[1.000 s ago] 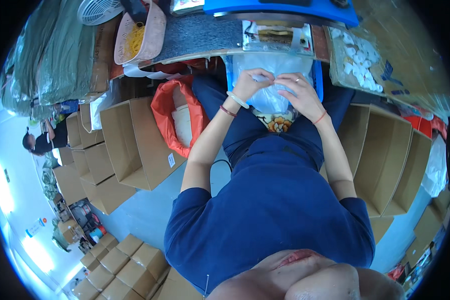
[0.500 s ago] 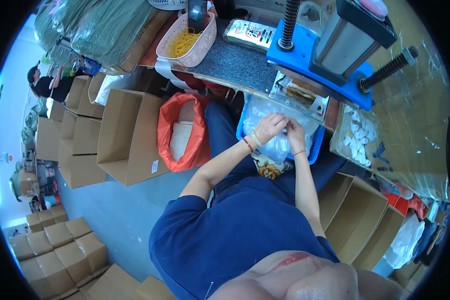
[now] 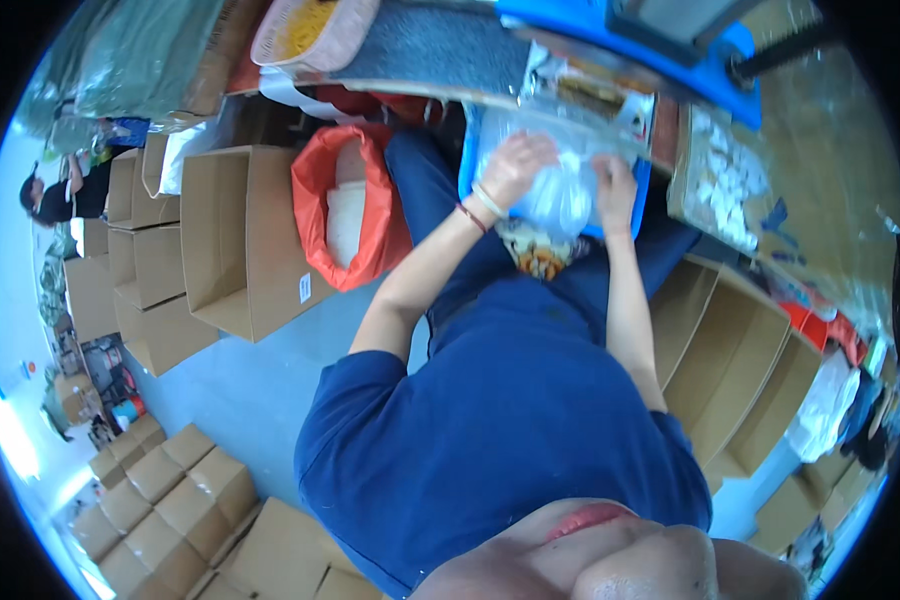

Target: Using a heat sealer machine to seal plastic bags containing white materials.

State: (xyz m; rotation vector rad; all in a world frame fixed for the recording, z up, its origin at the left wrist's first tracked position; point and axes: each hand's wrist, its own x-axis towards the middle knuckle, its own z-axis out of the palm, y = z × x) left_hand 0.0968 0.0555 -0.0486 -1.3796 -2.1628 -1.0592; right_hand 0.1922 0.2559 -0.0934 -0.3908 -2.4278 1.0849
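Observation:
A clear plastic bag point(image 3: 558, 205) with a gathered neck lies over a blue tray point(image 3: 642, 190) at the bench's edge. My left hand point(image 3: 517, 165) has its fingers curled on the bag's left side near the neck. On the other side of the neck, my right hand point(image 3: 615, 188) pinches the plastic with its fingers together. A whitish twisted strip of the plastic runs between the two hands. What lies inside the bag is too blurred to make out. More clear plastic is in the tray behind the hands.
A blue press point(image 3: 660, 50) stands on the bench ahead. A pink basket point(image 3: 345, 25) with yellow rubber bands is at its left. An orange-red sack point(image 3: 315, 225) and open cartons point(image 3: 215, 240) stand to my left. White small pieces point(image 3: 720, 170) lie in a box at right.
The view has tilted, so the bench sits higher in the picture. My hands, close together before, have moved apart to either side of the bag's neck.

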